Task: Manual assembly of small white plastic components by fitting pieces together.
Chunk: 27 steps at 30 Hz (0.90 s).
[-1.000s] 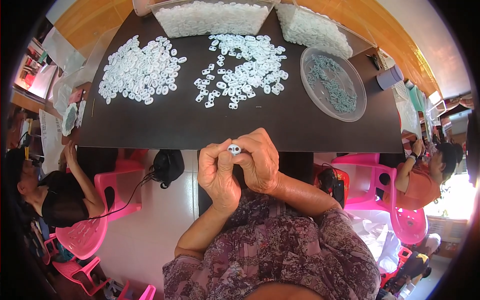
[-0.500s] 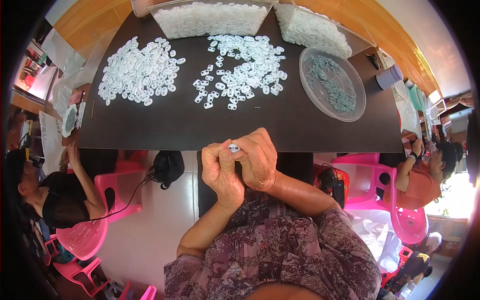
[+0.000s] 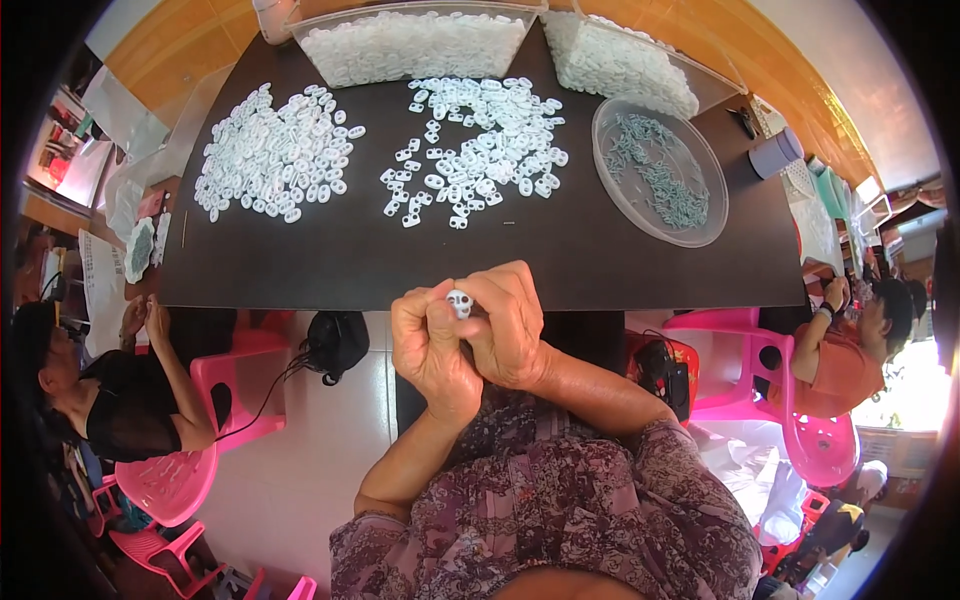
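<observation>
Just off the near edge of the dark table, my left hand and my right hand meet, both closed in a pinch. Between their fingertips is a small white plastic piece with dark holes, partly covered by the thumbs. Loose white oval pieces with two holes form a pile on the left of the table. Straight ahead of my hands lies a second, more scattered pile of white two-holed pieces. Small grey-green screw-like parts lie in a round clear dish to the right.
Two clear bins, one at the back and one at the back right, hold many white pieces. A grey-purple cup stands at the right edge. People sit on pink chairs at the left and right.
The white piece has turned between my fingertips, so more of its holed face shows. Both hands have shifted slightly left in the picture.
</observation>
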Tool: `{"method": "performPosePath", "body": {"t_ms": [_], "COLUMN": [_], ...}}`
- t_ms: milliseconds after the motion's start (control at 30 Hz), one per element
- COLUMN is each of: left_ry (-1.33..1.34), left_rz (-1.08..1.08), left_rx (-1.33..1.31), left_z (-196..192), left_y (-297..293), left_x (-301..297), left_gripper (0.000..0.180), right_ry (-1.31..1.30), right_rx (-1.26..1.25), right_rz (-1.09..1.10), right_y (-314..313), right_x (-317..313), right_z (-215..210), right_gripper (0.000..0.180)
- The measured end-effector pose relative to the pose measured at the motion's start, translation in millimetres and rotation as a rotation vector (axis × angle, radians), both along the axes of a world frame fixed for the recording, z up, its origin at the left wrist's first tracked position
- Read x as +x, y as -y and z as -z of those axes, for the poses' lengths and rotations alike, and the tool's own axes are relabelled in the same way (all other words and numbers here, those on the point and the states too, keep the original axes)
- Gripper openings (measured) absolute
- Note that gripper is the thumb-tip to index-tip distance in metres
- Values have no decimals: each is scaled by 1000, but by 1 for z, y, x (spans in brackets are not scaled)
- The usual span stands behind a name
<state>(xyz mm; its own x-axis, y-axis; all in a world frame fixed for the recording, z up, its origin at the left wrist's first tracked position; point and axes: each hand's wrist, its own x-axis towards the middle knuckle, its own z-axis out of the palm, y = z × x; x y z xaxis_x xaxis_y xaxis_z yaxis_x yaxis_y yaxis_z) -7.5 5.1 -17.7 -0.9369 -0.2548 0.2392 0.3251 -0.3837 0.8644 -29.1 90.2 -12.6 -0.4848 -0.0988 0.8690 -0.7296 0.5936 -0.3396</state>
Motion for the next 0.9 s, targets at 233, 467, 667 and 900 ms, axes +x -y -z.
{"method": "performPosePath", "body": {"t_ms": [233,467,667,900], "left_ry": [-80,-168,-285,-250], "left_rz": [45,27,-78,-145], "left_rx": [37,-44,-208,-239], "left_z": [-7,-8,-4,-1], "left_y": [4,7,8,4], "left_x": [9,10,11,9], "left_gripper": [16,17,19,18], "right_ry": [72,48,10,31], "right_rx": [-47,-64,-49,-41], "right_rz": [-53,-49,-49,-55], "right_y": [-2,1,4,5], "right_x": [9,11,14,9], "right_z": [-12,-14,-16,-13], "right_gripper": [25,23,20,14]}}
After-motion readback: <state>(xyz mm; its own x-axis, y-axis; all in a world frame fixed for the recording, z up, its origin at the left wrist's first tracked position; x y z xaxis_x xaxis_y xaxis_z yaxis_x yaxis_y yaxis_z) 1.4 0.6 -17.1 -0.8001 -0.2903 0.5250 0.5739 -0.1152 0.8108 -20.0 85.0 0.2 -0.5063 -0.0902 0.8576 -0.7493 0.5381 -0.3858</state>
